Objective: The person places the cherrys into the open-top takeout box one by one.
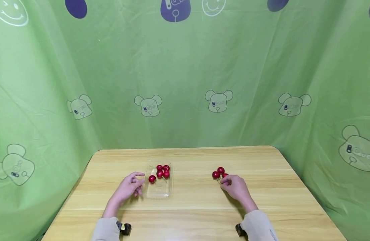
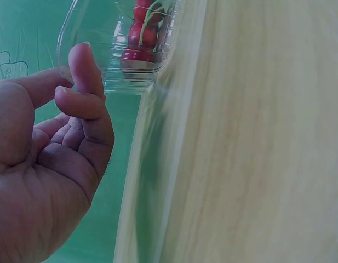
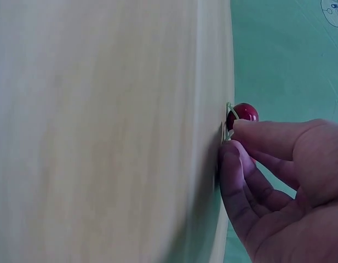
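Note:
A clear plastic box (image 1: 158,193) with several red cherries (image 1: 159,174) in it sits left of the table's middle. My left hand (image 1: 131,184) is at the box's left side, fingers loosely bent; in the left wrist view the thumb and a fingertip (image 2: 84,57) overlap the box's rim. To the right, a small cluster of cherries (image 1: 216,174) lies on the wood. Over its near side, my right hand (image 1: 235,187) pinches a thin green stem (image 3: 230,133) between thumb and fingertips. A cherry (image 3: 245,112) shows just beyond the thumb in the right wrist view.
Everything stands on a light wooden table (image 1: 191,201) with rounded far corners. Green printed cloth (image 1: 185,127) hangs behind it and on both sides. A dark device (image 1: 125,229) is at the left wrist, another (image 1: 239,230) at the right.

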A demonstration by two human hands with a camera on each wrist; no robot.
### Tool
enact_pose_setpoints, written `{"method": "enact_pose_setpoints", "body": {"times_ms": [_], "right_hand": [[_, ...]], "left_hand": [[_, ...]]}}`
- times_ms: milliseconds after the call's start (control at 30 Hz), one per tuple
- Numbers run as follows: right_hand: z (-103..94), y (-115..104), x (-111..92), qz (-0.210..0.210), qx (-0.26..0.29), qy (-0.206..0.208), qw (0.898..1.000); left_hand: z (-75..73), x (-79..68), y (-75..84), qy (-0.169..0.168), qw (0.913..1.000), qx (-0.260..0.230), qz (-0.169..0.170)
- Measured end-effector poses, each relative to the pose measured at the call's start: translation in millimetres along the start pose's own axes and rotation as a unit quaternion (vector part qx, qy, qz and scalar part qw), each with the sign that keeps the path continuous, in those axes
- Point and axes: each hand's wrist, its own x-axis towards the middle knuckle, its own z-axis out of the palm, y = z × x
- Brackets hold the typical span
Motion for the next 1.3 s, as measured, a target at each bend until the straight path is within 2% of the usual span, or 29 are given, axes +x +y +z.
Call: {"method": "enact_pose_setpoints", "body": {"times_ms": [500,833,1300], "right_hand": [[7.3,-5,5,-0.001,-0.013,0.009,1.0],[15.9,-11,11,-0.002,-0.035,0.029,0.999],[15.3,-15,10,-0.011,-0.045,0.026,0.999]], "left_hand": [[-0.5,1.1,-2.1,-0.003,1.0,-0.003,0.004],[-0.3,-0.4,-1.0,0.001,1.0,-0.003,0.0],[-1.1,1.4,-0.6,0.003,1.0,0.001,0.001]]}}
